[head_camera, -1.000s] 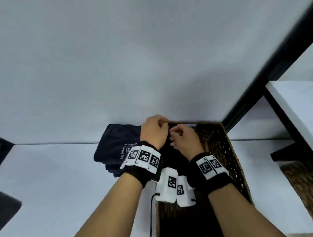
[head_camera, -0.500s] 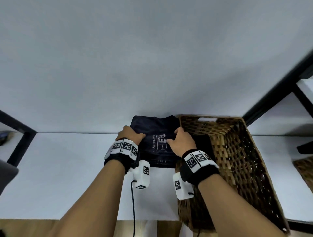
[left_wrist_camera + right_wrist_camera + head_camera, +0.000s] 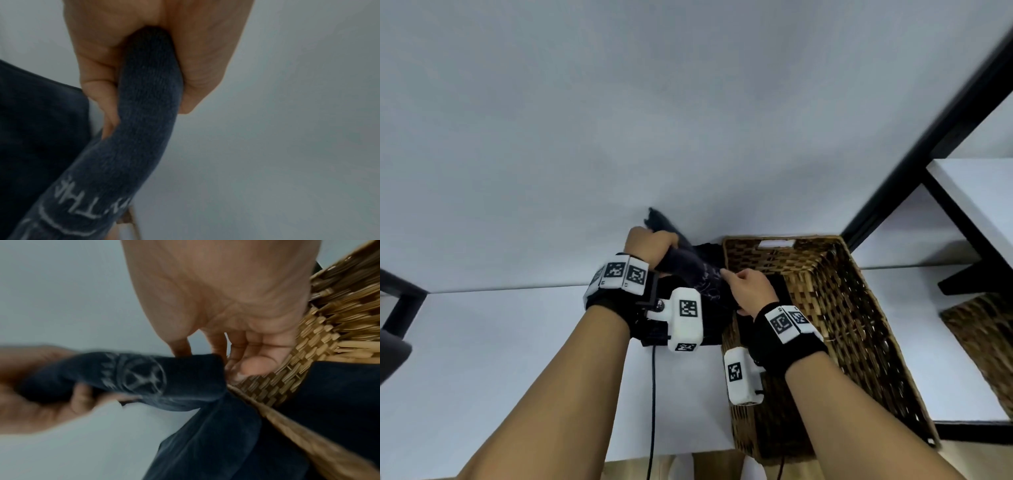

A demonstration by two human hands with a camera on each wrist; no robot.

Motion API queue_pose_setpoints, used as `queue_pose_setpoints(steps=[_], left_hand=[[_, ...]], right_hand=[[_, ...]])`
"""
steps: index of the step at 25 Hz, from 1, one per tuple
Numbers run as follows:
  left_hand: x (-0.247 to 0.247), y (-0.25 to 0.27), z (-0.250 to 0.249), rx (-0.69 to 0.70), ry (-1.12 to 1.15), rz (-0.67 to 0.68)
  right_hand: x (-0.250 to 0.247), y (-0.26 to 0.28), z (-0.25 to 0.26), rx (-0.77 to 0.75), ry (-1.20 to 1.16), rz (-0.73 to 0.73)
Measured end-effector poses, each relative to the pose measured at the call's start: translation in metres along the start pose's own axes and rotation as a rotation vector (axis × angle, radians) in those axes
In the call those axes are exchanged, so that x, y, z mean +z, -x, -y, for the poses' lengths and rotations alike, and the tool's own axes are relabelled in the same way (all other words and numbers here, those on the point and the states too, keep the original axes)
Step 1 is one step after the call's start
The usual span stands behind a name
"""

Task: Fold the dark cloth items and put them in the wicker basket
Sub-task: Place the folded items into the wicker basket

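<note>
Could slip and come undone: soft dark cloth (image 3: 690, 270), folded into a thick roll, held up just beside the wicker basket (image 3: 835, 308), not in it yet. Could also snag on the rough woven rim. Left hand (image 3: 650, 248) wrapped tight around one end of the roll. Right hand (image 3: 748, 289) pinching the other end, maybe only with thumb and fingertips, blurry there. Fuzzy knit, pale printed letters. More dark cloth lying inside the stiff, bumpy, box-shaped basket.
</note>
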State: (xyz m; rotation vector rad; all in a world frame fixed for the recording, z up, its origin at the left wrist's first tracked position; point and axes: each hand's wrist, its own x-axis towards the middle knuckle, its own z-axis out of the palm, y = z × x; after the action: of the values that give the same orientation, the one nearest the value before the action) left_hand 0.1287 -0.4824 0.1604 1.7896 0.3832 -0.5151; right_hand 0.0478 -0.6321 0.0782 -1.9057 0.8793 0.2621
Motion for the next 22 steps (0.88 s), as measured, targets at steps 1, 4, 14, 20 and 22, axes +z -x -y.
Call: queue_pose_setpoints(steps=[1,4,14,20,22], left_hand=[[0.007,0.010,-0.011,0.071,-0.023,0.021],[0.034,0.042,-0.040,0.194,-0.091,0.150],[0.146,0.026,0.044,0.289,-0.516,0.209],[0.196,0.007,0.095,0.077,-0.853,0.116],[0.202,-0.001,0.108,0.092,-0.981,0.090]], right_hand=[[-0.005,-0.002,0.002,0.036,-0.083,0.025],[-0.028,-0.005,0.000,0.243,-0.712,0.395],[-0.144,-0.059,-0.073,-0.054,-0.516,-0.251],[-0.098,-0.112,-0.124,0.010,-0.262,-0.156],[-0.088,-0.122,-0.130,-0.005,-0.220,-0.080]])
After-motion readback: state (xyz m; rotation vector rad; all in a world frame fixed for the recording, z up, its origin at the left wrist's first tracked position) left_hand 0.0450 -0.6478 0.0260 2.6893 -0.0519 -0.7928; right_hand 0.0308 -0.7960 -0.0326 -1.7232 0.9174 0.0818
